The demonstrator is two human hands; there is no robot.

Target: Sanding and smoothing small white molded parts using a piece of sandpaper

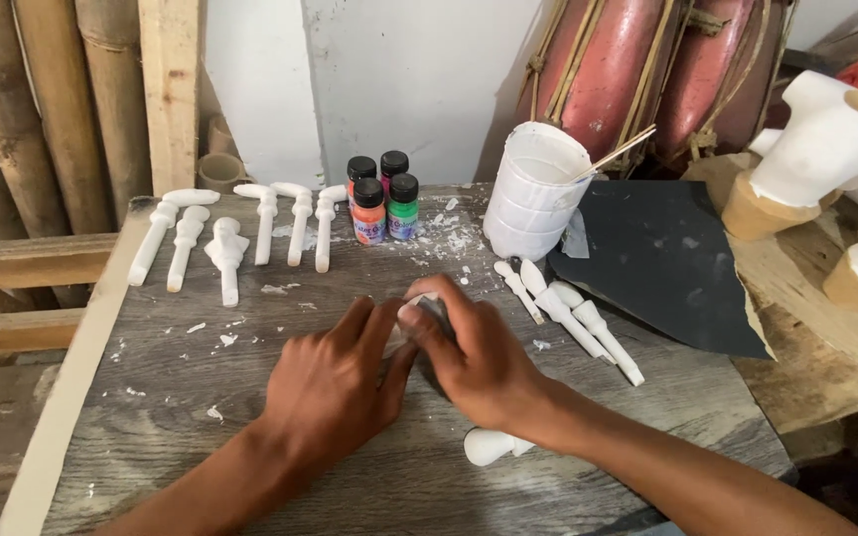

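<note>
A: The fingers (427,316) of both hands are bunched together mid-tabletop, pinching something small. What is it?

B: A small white piece (415,301), mostly hidden. The right hand (474,362) curls its fingers over it from the right, and the left hand (335,387) presses in from the left. Both are closed narrow on it, probably so it stays steady against the tabletop (201,437).

A: And around them?

B: Six white carved pegs (226,256) lie in a row at the far left, apart from each other, perhaps to dry. Four small paint bottles (381,199) stand just right of that row. A white cup (531,194) with a stick (616,154) in it stands farther right, beside a dark sheet (662,263).

A: Anything nearer?

B: Three more pegs (573,316) lie right of the hands, and one white knob (489,446) sits under the right wrist.
</note>
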